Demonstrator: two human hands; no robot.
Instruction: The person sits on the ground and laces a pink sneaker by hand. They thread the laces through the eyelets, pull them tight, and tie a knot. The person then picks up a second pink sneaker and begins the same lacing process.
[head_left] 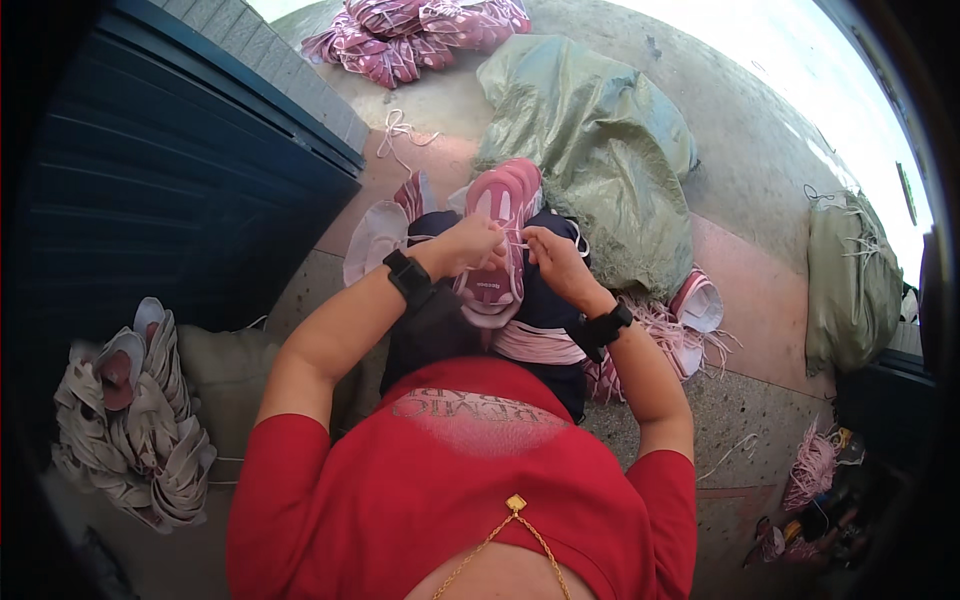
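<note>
A pink sneaker (pixel 497 240) lies toe-away on my lap, across dark trousers. My left hand (pixel 470 243) pinches a white lace at the shoe's left side. My right hand (pixel 553 258) grips the lace at the shoe's right side, fingers closed on it. Both wrists wear black bands. A second pink shoe upper (pixel 537 343) rests under the first, against my red shirt.
A large green sack (pixel 600 150) lies beyond my knees; another green sack (pixel 855 285) stands at the right. Pink shoes (pixel 420 35) are heaped far ahead. Beige uppers (pixel 135 410) are stacked at my left. Loose pink laces (pixel 680 335) lie at the right. A dark blue shutter (pixel 170 170) runs along the left.
</note>
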